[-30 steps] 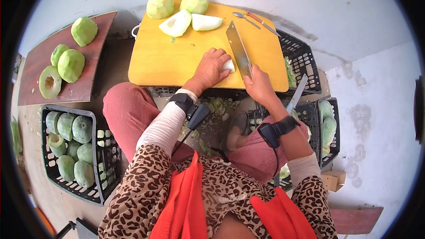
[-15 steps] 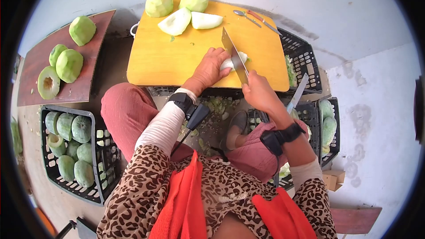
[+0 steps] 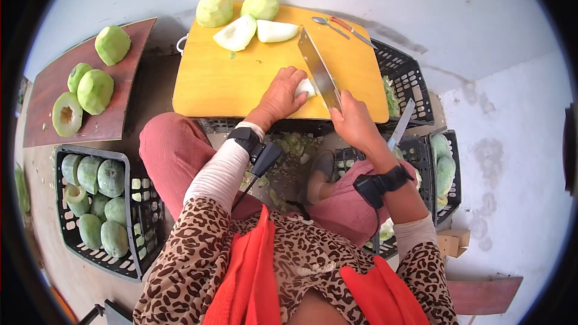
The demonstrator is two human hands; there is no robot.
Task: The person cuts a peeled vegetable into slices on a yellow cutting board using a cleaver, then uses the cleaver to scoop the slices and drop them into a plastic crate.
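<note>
My left hand [image 3: 280, 97] is closed on a small white melon piece [image 3: 305, 88] near the front of the yellow board [image 3: 229, 90]. The handle of a broad kitchen knife [image 3: 319, 69] is in my right hand [image 3: 354, 120]. Its blade stands on edge just right of the white piece, close to my left fingertips, and slants away toward the back of the board. Two cut melon wedges [image 3: 236, 33] with white flesh lie farther back, in front of two peeled melons [image 3: 214, 9].
A spoon [image 3: 328, 25] and a red-handled knife [image 3: 349, 30] lie at the board's back right. More peeled melons [image 3: 95, 91] sit on a brown board [image 3: 108, 120] to the left. Black crates [image 3: 144, 222] hold unpeeled melons [image 3: 110, 178]. Another knife [image 3: 402, 123] points up at right.
The knife blade has shifted slightly left and toward me, away from the white piece's right end. The bit that showed right of the blade is out of sight. My left hand stays nearly still.
</note>
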